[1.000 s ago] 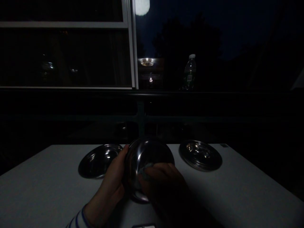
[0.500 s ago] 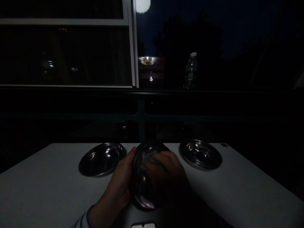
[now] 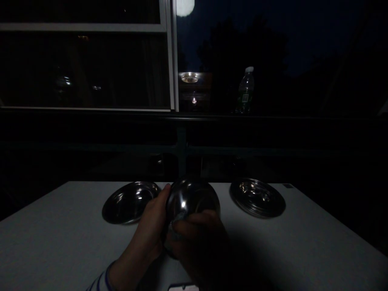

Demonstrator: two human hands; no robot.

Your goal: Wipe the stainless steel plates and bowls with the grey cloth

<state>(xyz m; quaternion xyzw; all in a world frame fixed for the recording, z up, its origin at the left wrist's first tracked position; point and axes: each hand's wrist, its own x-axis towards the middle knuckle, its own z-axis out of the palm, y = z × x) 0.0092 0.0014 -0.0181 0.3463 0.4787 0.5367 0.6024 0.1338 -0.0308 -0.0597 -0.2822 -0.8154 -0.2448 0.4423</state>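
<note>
My left hand (image 3: 153,226) grips the left rim of a shiny metal plate (image 3: 194,198), which is held tilted above the table. Bunched in my right hand (image 3: 197,238) is a greyish cloth (image 3: 178,222), pressed against the plate's lower left face. Deep shadow covers most of the right hand and wrist. To the left on the table lies another metal plate (image 3: 129,204). At the right, a stack of metal plates (image 3: 257,198) sits near the far edge.
The white table (image 3: 75,238) fills the lower view, with a phone (image 3: 183,287) at its near edge. Beyond are a dark railing (image 3: 136,149) and a window frame (image 3: 173,56). A plastic bottle (image 3: 245,91) stands on the ledge.
My right hand with the cloth has slid down and slightly left over the plate. More of the plate's upper face now shows, and its tilt has changed. My left hand keeps its grip.
</note>
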